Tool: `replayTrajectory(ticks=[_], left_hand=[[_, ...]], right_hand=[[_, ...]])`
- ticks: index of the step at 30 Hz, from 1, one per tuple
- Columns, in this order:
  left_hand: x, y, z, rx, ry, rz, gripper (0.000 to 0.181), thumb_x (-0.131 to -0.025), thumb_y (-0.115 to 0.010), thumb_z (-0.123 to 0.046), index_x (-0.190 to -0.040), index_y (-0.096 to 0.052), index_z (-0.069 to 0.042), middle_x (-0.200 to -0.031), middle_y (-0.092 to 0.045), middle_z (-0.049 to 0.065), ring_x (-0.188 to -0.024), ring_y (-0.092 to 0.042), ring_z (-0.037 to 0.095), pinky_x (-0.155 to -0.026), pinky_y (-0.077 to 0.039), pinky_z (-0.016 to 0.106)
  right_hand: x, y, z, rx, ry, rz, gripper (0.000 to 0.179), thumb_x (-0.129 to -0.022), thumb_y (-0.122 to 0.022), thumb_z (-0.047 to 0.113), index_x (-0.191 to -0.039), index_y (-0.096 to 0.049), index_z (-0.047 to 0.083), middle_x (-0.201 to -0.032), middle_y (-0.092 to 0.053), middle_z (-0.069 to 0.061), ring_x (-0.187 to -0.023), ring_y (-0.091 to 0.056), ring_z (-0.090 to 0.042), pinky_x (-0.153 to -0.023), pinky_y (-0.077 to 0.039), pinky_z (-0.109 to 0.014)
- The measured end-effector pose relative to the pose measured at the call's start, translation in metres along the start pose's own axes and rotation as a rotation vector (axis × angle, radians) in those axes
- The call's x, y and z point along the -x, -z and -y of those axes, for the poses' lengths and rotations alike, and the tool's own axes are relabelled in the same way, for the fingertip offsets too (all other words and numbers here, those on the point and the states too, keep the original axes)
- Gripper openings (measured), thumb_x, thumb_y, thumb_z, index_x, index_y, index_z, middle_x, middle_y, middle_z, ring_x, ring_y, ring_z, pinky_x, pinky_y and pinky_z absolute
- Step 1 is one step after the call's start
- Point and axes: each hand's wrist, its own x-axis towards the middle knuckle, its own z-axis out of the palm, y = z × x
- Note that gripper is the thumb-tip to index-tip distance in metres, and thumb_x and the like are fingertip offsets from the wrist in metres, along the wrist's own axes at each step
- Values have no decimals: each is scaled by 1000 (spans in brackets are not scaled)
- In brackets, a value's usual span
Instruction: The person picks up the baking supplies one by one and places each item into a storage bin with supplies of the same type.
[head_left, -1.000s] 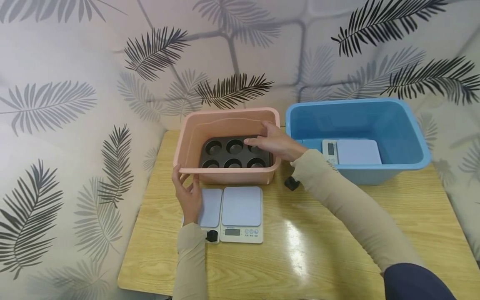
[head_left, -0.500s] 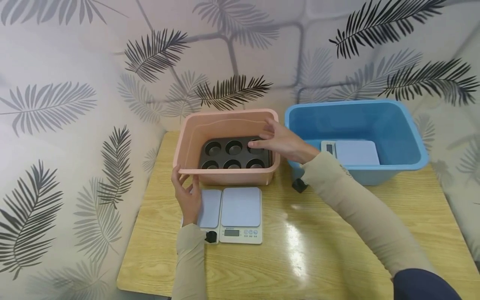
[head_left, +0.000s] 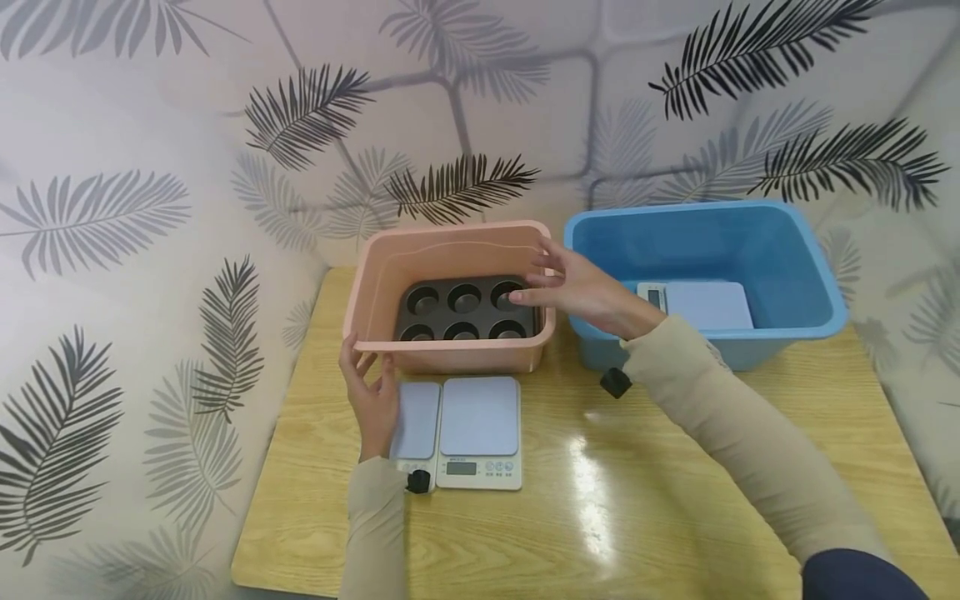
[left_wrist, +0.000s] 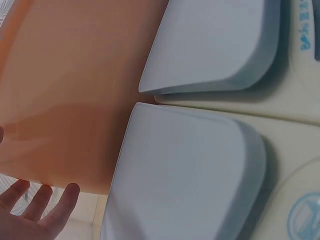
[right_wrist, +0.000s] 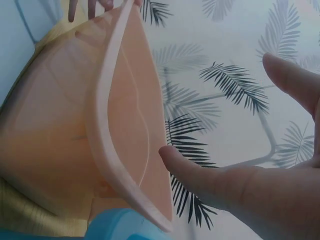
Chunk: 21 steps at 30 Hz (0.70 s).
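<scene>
A pink plastic tub (head_left: 450,358) stands near the wall with a dark muffin tin (head_left: 480,321) lying inside it. My left hand (head_left: 369,400) grips the tub's front left corner, one finger at the rim. In the left wrist view its fingertips (left_wrist: 72,189) meet the tub's side. My right hand (head_left: 588,292) is over the tub's right rim with fingers and thumb spread, holding nothing. The right wrist view shows its thumb (right_wrist: 175,159) apart from the tub. Two kitchen scales sit in front of the tub: the right one (head_left: 480,417) is in full view, the left one (head_left: 416,421) partly hidden.
A blue tub (head_left: 810,292) stands right of the pink one, holding a third kitchen scale (head_left: 708,305). Both tubs and the two front scales are on a wooden table (head_left: 660,500). A leaf-patterned wall (head_left: 187,108) rises behind and to the left.
My right hand has drawn back to the right from over the muffin tin toward the pink tub's right rim. My left hand stays at the front left corner.
</scene>
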Motion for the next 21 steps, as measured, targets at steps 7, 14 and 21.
replayTrajectory(ticks=[7,14,21], left_hand=[[3,1,-3,5,29,-13,62,-112,-63,-26,-168,-36,-29,-163,-48,18,-143,-58,39,-106,-53,68],[10,2,-5,13,32,-30,65,-113,-59,-19,-171,-32,-29,-163,-49,16,-146,-57,37,-106,-53,56],[18,2,-4,142,66,-57,65,-114,-55,-18,-172,-26,-21,-152,-57,17,-141,-56,38,-99,-55,22]], right_hand=[[15,0,-5,-27,13,43,115,-101,-82,29,-177,4,27,-184,-18,-7,-166,-35,-26,-136,-27,-53],[27,4,-10,-43,57,57,105,-105,-75,22,-178,1,19,-181,-28,-10,-165,-37,-30,-136,-27,-54],[38,14,-12,-63,79,45,98,-108,-70,16,-178,-2,18,-181,-27,-9,-166,-34,-30,-134,-31,-55]])
